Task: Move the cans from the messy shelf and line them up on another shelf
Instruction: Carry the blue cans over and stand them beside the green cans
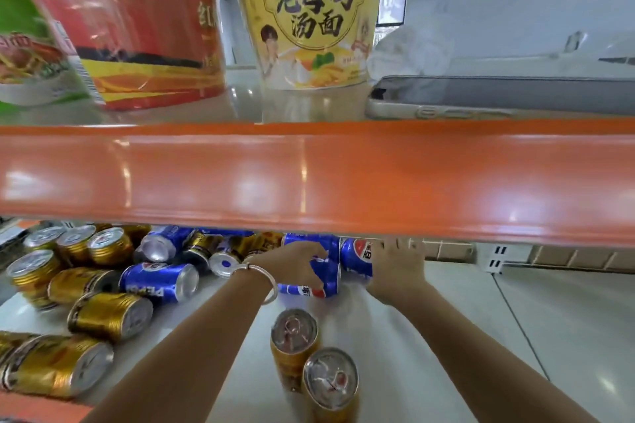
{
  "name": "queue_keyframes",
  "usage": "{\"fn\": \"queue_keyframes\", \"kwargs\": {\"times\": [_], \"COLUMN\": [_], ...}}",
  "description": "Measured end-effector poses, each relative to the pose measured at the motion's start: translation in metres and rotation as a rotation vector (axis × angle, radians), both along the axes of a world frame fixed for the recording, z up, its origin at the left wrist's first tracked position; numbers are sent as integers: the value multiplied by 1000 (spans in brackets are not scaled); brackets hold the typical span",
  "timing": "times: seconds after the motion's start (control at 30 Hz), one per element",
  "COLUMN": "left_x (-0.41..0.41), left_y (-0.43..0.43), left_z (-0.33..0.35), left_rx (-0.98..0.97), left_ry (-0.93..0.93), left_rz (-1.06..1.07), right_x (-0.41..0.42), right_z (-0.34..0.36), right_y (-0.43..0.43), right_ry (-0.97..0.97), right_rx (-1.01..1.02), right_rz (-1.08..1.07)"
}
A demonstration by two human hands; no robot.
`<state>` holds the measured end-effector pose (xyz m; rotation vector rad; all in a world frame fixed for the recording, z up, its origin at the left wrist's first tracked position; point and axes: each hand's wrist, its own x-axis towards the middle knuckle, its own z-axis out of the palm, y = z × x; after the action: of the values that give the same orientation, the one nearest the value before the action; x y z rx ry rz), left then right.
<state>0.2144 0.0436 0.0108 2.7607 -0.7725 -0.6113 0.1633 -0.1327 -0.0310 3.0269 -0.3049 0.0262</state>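
A: Cans nearest you?

B: Two gold ones, upright, between the forearms on the white shelf. Beyond them the left hand curls round a blue can lying on its side, long axis left to right.

A: And the right hand?

B: Just beside a second blue can. The orange shelf edge cuts off its fingertips, so I cannot tell its grip. The far end of the pile is hidden too.

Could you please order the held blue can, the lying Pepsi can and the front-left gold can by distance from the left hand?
1. Blue can, under the left hand.
2. Pepsi can, left of the wrist.
3. Gold can, at the front-left edge.
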Motion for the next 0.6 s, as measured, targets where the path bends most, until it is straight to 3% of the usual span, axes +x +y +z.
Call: {"fn": "queue_keyframes", "kwargs": {"times": [0.13, 0.2, 0.37, 0.5, 0.6], "left_x": [15, 19, 18, 21, 20], "left_y": [-6, -8, -15, -11, -8], "left_z": [-11, -14, -29, -29, -23], "left_rx": [66, 142, 347, 347, 248], "left_ry": [13, -19, -238, -285, -250], "left_rz": [-9, -35, -119, -133, -90], "right_x": [4, 7, 9, -2, -20], "right_z": [30, 26, 3, 19, 11], "right_y": [12, 16, 11, -2, -20], "right_ry": [200, 167, 122, 305, 396], "right_rx": [257, 388, 334, 323, 576], "right_rz": [83, 79, -120, -132, -226]}}
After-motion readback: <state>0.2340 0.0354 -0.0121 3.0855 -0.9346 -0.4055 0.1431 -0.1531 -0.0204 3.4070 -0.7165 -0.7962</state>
